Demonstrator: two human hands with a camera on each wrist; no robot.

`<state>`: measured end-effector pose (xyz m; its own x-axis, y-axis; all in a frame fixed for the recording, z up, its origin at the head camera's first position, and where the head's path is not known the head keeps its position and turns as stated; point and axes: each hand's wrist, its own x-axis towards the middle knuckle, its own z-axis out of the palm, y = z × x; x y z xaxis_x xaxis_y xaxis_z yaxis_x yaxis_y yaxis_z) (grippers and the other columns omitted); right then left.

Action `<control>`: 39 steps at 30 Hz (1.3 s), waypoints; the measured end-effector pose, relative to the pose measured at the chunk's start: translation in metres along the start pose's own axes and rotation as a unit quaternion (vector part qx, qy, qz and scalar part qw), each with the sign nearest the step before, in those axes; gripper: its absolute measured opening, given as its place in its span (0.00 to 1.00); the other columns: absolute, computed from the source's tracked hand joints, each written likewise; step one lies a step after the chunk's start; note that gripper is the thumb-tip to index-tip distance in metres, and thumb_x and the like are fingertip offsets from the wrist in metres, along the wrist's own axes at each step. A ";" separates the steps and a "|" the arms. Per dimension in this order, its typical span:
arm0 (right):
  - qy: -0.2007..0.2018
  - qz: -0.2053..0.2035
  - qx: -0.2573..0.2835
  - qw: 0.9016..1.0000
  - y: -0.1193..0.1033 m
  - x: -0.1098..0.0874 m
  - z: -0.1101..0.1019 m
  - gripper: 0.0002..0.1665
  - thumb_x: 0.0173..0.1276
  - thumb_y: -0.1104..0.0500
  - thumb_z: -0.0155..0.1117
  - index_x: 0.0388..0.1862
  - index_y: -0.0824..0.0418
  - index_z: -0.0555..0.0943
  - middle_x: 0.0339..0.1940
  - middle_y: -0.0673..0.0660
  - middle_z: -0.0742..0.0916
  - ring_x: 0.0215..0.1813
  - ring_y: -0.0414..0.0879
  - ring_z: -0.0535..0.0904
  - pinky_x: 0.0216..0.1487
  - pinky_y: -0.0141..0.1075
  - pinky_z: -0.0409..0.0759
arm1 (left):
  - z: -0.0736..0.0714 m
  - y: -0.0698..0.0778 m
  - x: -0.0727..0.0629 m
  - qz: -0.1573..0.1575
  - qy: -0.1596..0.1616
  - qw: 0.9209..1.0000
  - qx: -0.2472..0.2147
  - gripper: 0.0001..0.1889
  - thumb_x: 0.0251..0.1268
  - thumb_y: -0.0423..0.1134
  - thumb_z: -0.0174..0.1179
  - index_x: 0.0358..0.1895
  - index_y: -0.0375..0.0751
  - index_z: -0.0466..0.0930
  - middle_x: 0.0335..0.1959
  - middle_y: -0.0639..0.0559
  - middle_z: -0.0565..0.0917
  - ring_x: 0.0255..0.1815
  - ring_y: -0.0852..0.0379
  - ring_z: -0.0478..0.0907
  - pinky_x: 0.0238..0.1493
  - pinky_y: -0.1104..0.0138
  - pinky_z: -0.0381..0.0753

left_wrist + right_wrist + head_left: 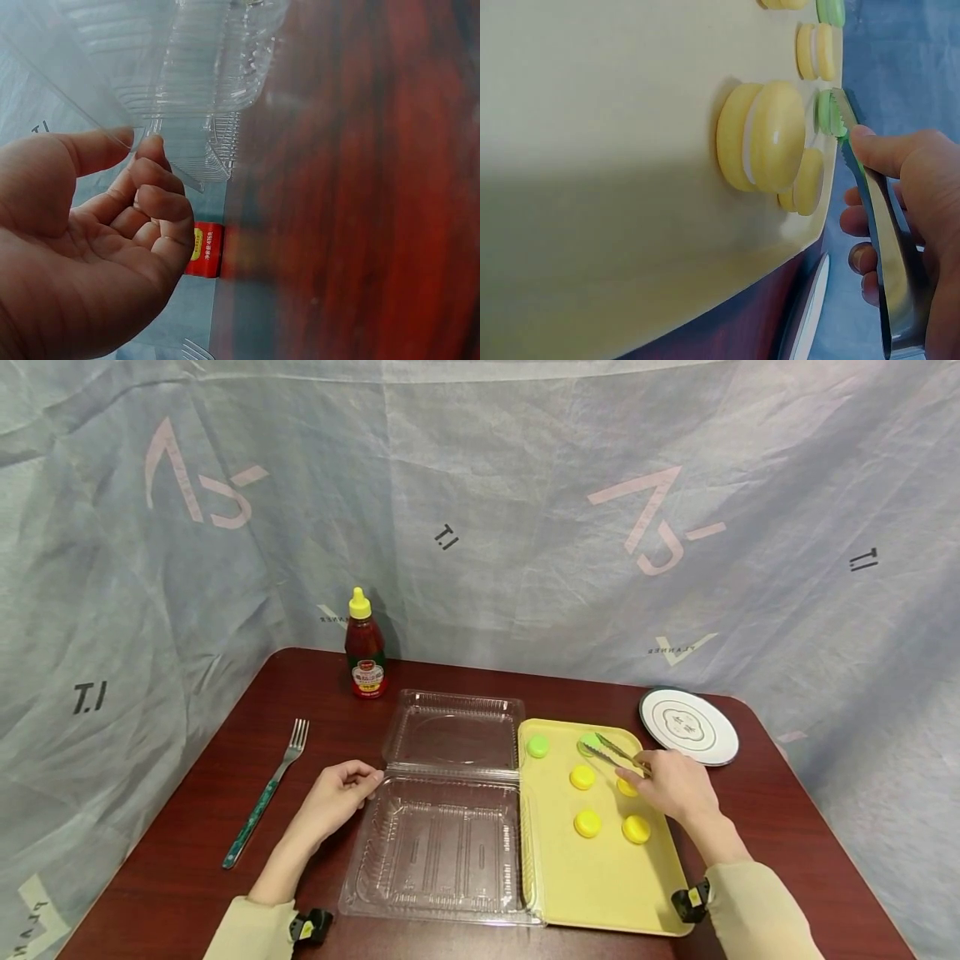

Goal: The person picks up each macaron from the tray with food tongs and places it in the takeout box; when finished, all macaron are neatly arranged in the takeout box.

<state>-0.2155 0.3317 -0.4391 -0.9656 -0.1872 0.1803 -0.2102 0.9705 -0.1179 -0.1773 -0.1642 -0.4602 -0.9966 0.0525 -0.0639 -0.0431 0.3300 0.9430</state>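
Head view: right fingers (647,782) around tongs (619,749), yellow macaron (626,789) half-hidden; left fingers (352,767) seemingly tight on clear container (444,852)

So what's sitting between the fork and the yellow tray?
Going from the fork to the yellow tray, the head view shows the left hand, then the open clear plastic container.
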 end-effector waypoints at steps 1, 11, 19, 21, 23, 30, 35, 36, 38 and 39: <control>0.001 -0.002 0.000 1.000 0.000 0.000 0.000 0.17 0.63 0.42 0.71 0.31 0.54 0.84 0.13 0.45 0.72 0.21 0.44 0.68 0.23 0.40 0.65 | 0.000 0.000 0.000 -0.001 0.000 1.000 -0.001 0.10 0.72 0.38 0.61 0.42 0.32 0.82 0.28 0.51 0.80 0.28 0.59 0.74 0.32 0.68 0.76; 0.027 -0.029 0.016 0.999 -0.015 0.000 -0.013 0.19 0.63 0.45 0.72 0.20 0.50 0.76 0.11 0.43 0.61 0.18 0.41 0.58 0.22 0.37 0.56 | 0.000 -0.001 0.000 -0.002 -0.003 1.000 -0.002 0.11 0.72 0.38 0.61 0.43 0.31 0.82 0.28 0.51 0.80 0.28 0.59 0.74 0.32 0.68 0.76; 0.060 -0.076 0.015 0.995 -0.045 0.004 -0.031 0.26 0.63 0.45 0.73 0.15 0.48 0.68 0.09 0.41 0.59 0.16 0.39 0.57 0.20 0.37 0.56 | -0.001 -0.002 0.001 -0.005 -0.001 1.000 0.003 0.10 0.72 0.37 0.60 0.43 0.31 0.82 0.29 0.51 0.81 0.29 0.59 0.75 0.33 0.67 0.77; 0.066 -0.089 0.015 0.994 -0.053 0.005 -0.034 0.28 0.63 0.45 0.73 0.14 0.48 0.66 0.09 0.40 0.59 0.16 0.39 0.57 0.20 0.36 0.56 | 0.000 -0.002 0.001 -0.003 -0.002 1.000 0.005 0.10 0.72 0.37 0.60 0.42 0.31 0.82 0.28 0.51 0.80 0.28 0.59 0.75 0.32 0.67 0.77; 0.072 -0.102 0.015 0.992 -0.060 0.005 -0.037 0.29 0.63 0.45 0.73 0.14 0.47 0.64 0.09 0.40 0.58 0.15 0.38 0.56 0.20 0.36 0.55 | 0.000 -0.002 0.001 -0.001 -0.002 1.000 0.006 0.10 0.72 0.37 0.60 0.42 0.31 0.82 0.27 0.51 0.80 0.28 0.58 0.74 0.32 0.68 0.76; 0.085 -0.136 0.024 0.987 -0.087 0.004 -0.046 0.28 0.64 0.45 0.72 0.15 0.46 0.64 0.10 0.40 0.59 0.15 0.36 0.56 0.18 0.35 0.54 | 0.000 0.000 0.000 0.006 -0.001 1.000 0.007 0.10 0.72 0.38 0.61 0.41 0.32 0.82 0.26 0.51 0.80 0.27 0.58 0.74 0.31 0.69 0.75; 0.076 -0.152 0.030 0.985 -0.105 0.004 -0.048 0.26 0.64 0.44 0.72 0.16 0.45 0.66 0.10 0.40 0.62 0.15 0.36 0.58 0.18 0.35 0.57 | 0.000 -0.001 0.001 0.005 -0.001 1.000 0.007 0.09 0.72 0.37 0.60 0.41 0.31 0.82 0.26 0.51 0.80 0.27 0.58 0.74 0.31 0.69 0.75; 0.076 -0.159 0.030 0.984 -0.109 0.003 -0.049 0.26 0.64 0.44 0.72 0.16 0.46 0.66 0.10 0.40 0.62 0.15 0.35 0.59 0.19 0.35 0.58 | 0.000 -0.001 0.001 0.004 0.000 1.000 0.006 0.09 0.72 0.37 0.60 0.41 0.32 0.82 0.26 0.51 0.80 0.27 0.58 0.74 0.31 0.69 0.75; 0.078 -0.172 0.027 0.982 -0.116 0.003 -0.048 0.25 0.64 0.43 0.72 0.17 0.45 0.67 0.10 0.39 0.62 0.15 0.35 0.58 0.18 0.35 0.57 | 0.000 -0.001 0.000 0.008 -0.001 1.000 0.006 0.10 0.72 0.37 0.60 0.41 0.31 0.82 0.26 0.51 0.80 0.27 0.58 0.74 0.31 0.69 0.75; 0.081 -0.180 0.026 0.980 -0.120 0.002 -0.048 0.25 0.63 0.43 0.72 0.17 0.45 0.67 0.10 0.39 0.63 0.15 0.35 0.58 0.18 0.35 0.57 | 0.000 -0.001 0.000 0.011 -0.003 1.000 0.005 0.10 0.72 0.37 0.60 0.41 0.31 0.82 0.26 0.51 0.80 0.27 0.58 0.74 0.30 0.69 0.75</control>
<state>-0.1852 0.2220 -0.3779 -0.7916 -0.4855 0.3709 -0.5442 0.8363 -0.0668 -0.1773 -0.1645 -0.4612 -0.9968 0.0650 -0.0458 -0.0211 0.3384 0.9408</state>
